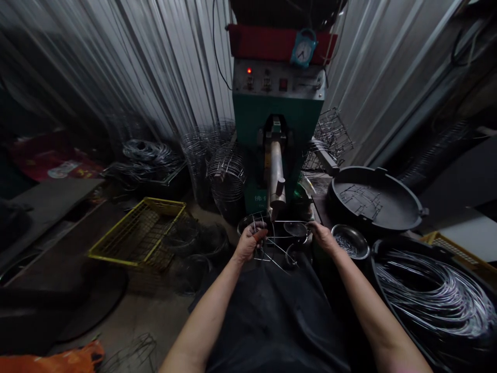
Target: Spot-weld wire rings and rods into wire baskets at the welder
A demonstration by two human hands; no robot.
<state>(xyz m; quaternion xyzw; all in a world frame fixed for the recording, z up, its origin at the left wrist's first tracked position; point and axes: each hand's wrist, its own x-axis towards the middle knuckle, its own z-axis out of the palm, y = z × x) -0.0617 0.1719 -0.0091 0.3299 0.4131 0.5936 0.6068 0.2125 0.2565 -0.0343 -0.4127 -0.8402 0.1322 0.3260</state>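
In the head view a wire frame [287,238] of thin metal rods lies between my hands, under the rounded metal arm [276,166] of a green machine [252,119]. My left hand [251,241] is closed on the frame's left part, its fingers wrapped round the wires. At the frame's right end my right hand [320,235] pinches a wire. The tip of the machine's arm comes down close beside the wires near my left hand; whether they touch is too dark to tell.
At right stand a round black pan [396,217] with small wire pieces, a metal bowl [367,248] and a tub of wire rings [458,305]. Left are a yellow basket [116,251], wire cylinders [227,178] and wire coils [145,150]. A blue clock [303,51] hangs above.
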